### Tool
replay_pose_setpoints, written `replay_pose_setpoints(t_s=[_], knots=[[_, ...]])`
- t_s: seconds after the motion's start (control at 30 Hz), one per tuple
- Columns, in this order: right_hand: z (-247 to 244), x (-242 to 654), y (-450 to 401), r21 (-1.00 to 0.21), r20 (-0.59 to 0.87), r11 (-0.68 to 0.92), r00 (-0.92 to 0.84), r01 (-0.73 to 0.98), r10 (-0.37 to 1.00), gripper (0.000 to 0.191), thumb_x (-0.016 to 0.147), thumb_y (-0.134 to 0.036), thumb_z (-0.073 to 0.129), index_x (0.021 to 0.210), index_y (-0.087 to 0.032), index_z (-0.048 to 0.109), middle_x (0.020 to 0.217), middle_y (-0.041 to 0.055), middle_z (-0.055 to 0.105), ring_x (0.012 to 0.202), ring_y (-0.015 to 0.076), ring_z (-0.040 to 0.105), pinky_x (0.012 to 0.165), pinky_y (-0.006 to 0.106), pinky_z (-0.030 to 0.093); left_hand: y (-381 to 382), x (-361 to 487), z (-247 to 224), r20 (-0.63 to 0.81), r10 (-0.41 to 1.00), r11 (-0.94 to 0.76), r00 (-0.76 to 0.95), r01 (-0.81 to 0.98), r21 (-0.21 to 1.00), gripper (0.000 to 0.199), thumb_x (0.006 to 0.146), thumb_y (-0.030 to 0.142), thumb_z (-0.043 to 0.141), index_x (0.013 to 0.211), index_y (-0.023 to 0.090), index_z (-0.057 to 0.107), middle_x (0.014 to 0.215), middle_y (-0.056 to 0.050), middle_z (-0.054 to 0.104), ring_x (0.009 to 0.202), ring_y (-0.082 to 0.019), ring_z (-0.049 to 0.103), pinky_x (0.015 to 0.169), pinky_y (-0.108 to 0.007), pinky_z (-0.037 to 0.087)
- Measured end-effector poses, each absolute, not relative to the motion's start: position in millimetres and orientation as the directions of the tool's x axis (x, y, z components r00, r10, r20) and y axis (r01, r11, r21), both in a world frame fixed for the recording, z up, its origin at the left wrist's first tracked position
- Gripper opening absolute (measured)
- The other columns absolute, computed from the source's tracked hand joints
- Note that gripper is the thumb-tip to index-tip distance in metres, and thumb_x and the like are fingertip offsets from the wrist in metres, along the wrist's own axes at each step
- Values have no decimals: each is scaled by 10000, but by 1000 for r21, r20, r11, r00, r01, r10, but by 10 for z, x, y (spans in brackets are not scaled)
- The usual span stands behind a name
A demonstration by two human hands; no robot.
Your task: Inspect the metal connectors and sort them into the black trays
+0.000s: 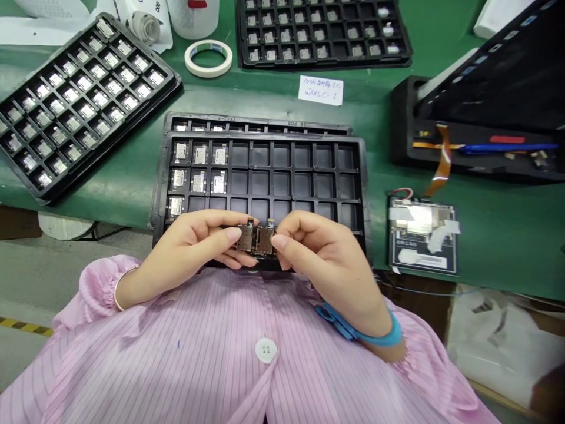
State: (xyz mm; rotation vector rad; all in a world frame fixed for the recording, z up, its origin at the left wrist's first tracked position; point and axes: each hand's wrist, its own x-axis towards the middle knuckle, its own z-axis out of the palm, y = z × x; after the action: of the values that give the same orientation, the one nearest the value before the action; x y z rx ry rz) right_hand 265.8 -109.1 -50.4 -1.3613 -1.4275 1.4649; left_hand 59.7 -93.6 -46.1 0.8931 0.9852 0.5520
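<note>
Lying askew at left, a filled tray (118, 136) is being carried by the green surface (375, 100), its lower corner reaching close to the front edge. Just beyond its right end, a tape roll (209, 72) is being supported. By the left grip (194, 238), closed and pinching, a left metal part (244, 238) is being held over the central tray (281, 154); beside it, a right metal part (265, 239) is being clamped by the right grip (324, 244). Open compartments are being left along the tray's right side. On a note (321, 91) behind, handwritten "W015C-1" is being displayed. Farther right, past a strip of surface, a circuit board (417, 238) is being partly covered by tape strips (438, 235), its print unreadable.
</note>
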Motion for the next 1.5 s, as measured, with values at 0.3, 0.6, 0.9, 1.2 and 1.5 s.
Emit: replay_pose_setpoints(t_s=[0.3,0.6,0.9,1.2,1.5], knots=[[-585,3065,-1173,-769,-312,-215,-59,602,948,202,885,-280,596,696,-219,558,566,-31,515,525,128,446,487,261,322,-943,380,-479,-390,909,312,148,379,871,166,884,325,708,958,178,726,770,-16,711,645,-124,653,536,-185,509],[-721,2984,-1222,-691,-359,-186,-108,698,927,271,916,-354,592,682,-221,559,521,-37,535,477,132,455,484,267,332,-998,443,-641,-332,908,81,257,669,739,117,918,284,611,995,223,674,823,7,709,694,-143,622,635,-262,450],[-763,3054,-1233,-619,-321,-140,-86,773,943,359,895,-465,655,650,-233,530,484,-35,533,433,141,461,467,277,316,-1023,269,-598,-236,939,-44,251,766,641,125,895,305,663,979,212,667,820,-3,595,702,-152,522,661,-291,409],[-575,2565,-791,-644,-72,182,-296,743,953,21,885,-198,646,896,-210,632,779,32,665,703,209,623,647,335,450,-969,-246,-460,-280,942,-48,186,900,434,151,881,313,652,993,217,686,879,-24,605,694,-158,535,641,-293,417],[-758,2007,-221,-475,-33,293,-349,830,936,152,898,-102,570,1023,-140,647,1055,139,602,1002,298,591,802,387,473,-975,-135,-486,-371,898,-94,238,925,368,96,896,306,603,922,218,635,899,-26,624,774,-193,596,637,-291,393]])
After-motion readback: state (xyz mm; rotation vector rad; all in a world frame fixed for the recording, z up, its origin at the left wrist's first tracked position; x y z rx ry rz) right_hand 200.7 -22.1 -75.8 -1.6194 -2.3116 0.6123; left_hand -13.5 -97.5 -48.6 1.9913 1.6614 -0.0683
